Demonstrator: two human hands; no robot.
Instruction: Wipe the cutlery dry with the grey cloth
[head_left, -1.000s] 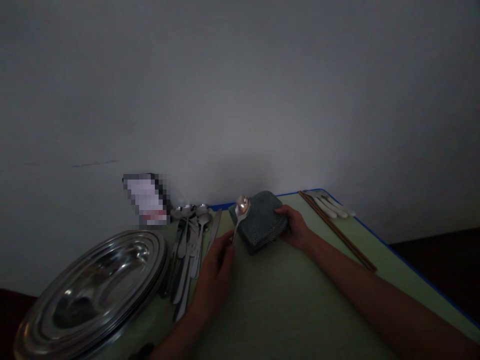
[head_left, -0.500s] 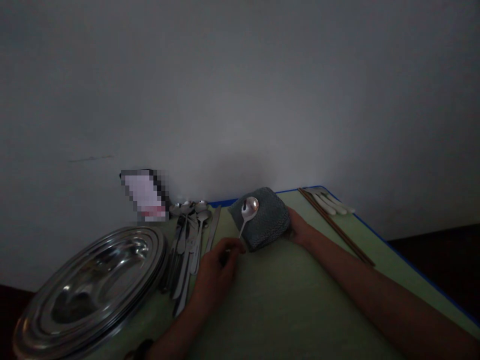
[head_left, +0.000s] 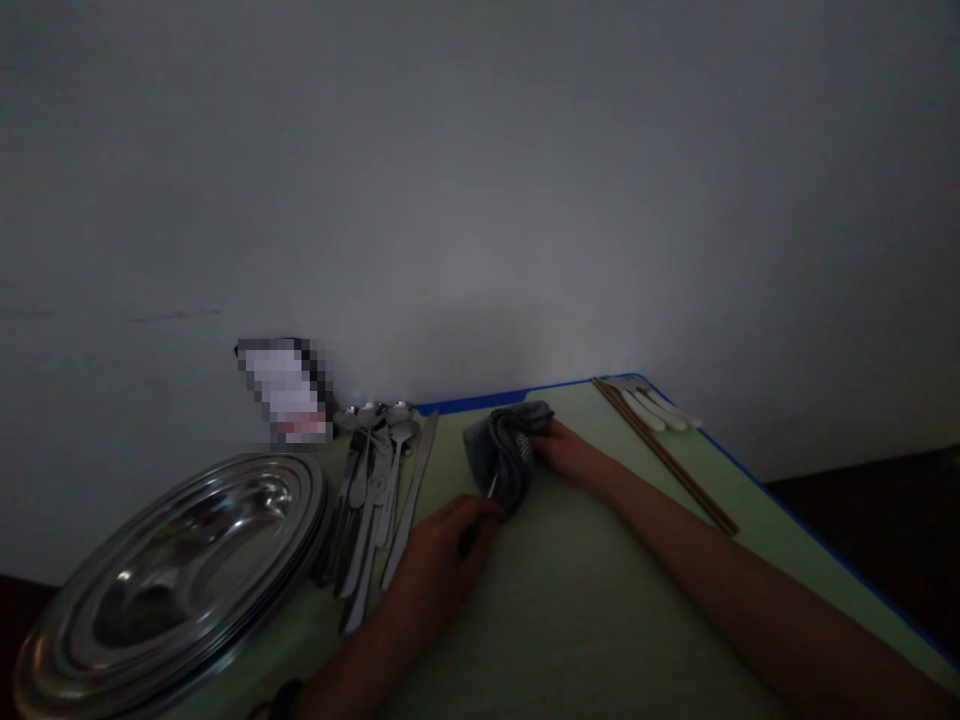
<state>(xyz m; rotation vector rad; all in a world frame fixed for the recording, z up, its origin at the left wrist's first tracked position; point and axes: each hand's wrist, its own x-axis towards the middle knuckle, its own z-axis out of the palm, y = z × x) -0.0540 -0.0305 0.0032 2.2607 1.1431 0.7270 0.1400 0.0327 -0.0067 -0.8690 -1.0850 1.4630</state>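
My left hand [head_left: 442,555] is closed on the handle of a metal spoon [head_left: 493,487]. The spoon's bowl is hidden inside a folded grey cloth [head_left: 504,450]. My right hand [head_left: 570,455] grips that cloth from the right and pinches it around the spoon. Both hands are over the pale green table [head_left: 585,610], near its far edge.
A pile of loose spoons and knives [head_left: 375,480] lies left of my left hand. A stack of large steel plates [head_left: 172,570] fills the near left. Brown chopsticks [head_left: 664,455] and white-handled cutlery [head_left: 652,408] lie at the far right. A pixelated box [head_left: 285,390] stands against the wall.
The spoon's bowl lay on top of the flat cloth; my right hand has folded the cloth over it, hiding the bowl. My left hand has shifted slightly right.
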